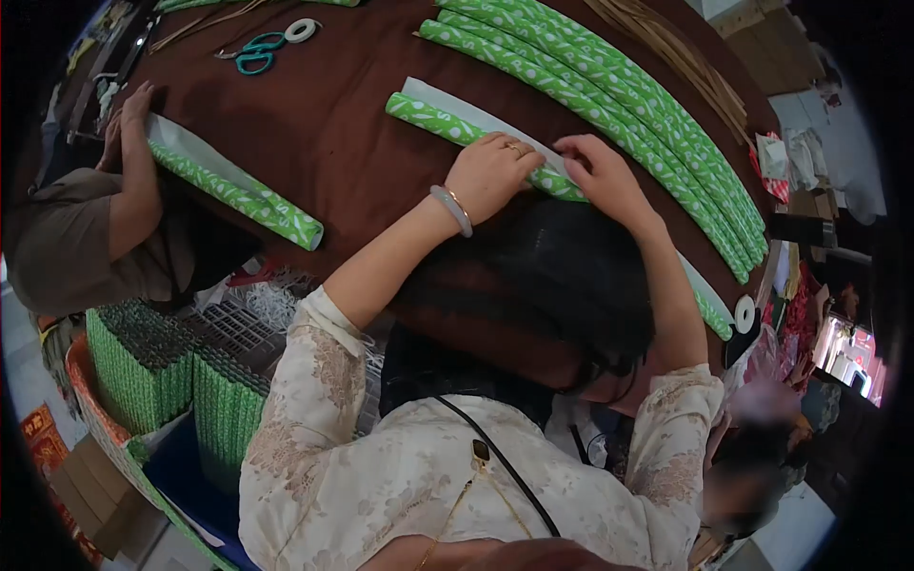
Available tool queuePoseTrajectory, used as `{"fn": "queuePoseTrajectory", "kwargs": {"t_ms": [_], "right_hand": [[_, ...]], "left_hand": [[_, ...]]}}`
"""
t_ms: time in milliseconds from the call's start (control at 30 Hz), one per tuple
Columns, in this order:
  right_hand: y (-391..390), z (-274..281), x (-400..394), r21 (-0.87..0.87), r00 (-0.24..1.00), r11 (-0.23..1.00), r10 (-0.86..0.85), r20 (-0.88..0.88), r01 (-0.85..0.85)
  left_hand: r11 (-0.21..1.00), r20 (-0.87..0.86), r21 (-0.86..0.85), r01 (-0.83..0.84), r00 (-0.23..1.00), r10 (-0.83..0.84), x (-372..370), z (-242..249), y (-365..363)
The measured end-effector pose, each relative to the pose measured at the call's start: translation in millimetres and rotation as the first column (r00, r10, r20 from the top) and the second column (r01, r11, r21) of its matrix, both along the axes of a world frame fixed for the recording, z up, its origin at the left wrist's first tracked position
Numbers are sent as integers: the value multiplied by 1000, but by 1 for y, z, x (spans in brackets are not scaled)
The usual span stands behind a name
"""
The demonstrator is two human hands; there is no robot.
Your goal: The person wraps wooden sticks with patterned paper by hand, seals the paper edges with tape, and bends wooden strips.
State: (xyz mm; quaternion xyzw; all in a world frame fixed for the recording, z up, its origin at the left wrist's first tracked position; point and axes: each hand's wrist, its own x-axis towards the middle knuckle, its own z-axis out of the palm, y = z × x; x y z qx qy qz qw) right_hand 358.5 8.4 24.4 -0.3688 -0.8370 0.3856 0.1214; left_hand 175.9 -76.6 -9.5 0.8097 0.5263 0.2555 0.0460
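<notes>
A long green-and-white patterned paper roll point(433, 120) lies across the brown cloth in front of me, its white inner side showing along the far edge. My left hand point(495, 171) is closed on the roll's middle, fingers bent over it; a ring and a bangle are on this hand and wrist. Close beside it on the right, my right hand point(600, 176) has its fingers curled at the paper's edge, thumb and fingers together on the white sheet. Below my hands a dark object hides part of the roll, which shows again further right.
Several finished green rolls point(609, 105) lie beyond my hands. Teal scissors point(257, 53) and a tape roll point(301, 30) sit at the upper left. A co-worker point(95, 219) handles another roll point(228, 186) at left. Green bundles point(143, 371) fill a container lower left.
</notes>
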Motion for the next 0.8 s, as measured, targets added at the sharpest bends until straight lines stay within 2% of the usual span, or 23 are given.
{"fn": "queuePoseTrajectory", "kwargs": {"t_ms": [100, 167, 233, 300, 367, 400, 467, 500, 600, 733, 800], "right_hand": [[-21, 16, 27, 75, 985, 986, -146, -89, 152], [-36, 20, 56, 24, 955, 965, -256, -147, 262], [-55, 27, 88, 66, 931, 931, -351, -96, 358], [-81, 29, 120, 35, 859, 862, -498, -119, 505], [-115, 17, 149, -125, 643, 694, -710, -287, 709], [-130, 15, 162, -126, 638, 692, -710, -298, 711], [-159, 12, 186, -100, 511, 564, -800, -315, 820], [-174, 7, 197, -107, 494, 551, -805, -329, 827], [-211, 0, 213, -136, 209, 276, -906, -369, 952], [-235, -19, 237, -171, 64, 147, -907, -415, 974], [-236, -21, 238, -202, 76, 183, -891, -447, 962]], "left_hand": [[1000, 25, -8, 7, 1000, -7, 0, -2, 0], [1000, 20, -5, 3, 1000, -3, 0, -5, 0], [1000, 7, 27, 8, 1000, -8, 0, -7, 1], [1000, 19, 29, 0, 1000, -1, 1, -5, 0], [999, 28, 32, -3, 1000, 2, 2, -2, -1], [1000, 21, 16, 8, 1000, -8, 1, 0, -2], [1000, -2, 8, 30, 1000, -30, 0, 3, -3], [999, -11, 9, 33, 999, -33, 0, 2, -3], [996, 1, 65, 66, 998, -67, 1, 1, -4], [996, 12, 68, 50, 999, -51, 3, 3, -6], [991, -63, 114, 63, 996, -56, 5, 4, -7]]}}
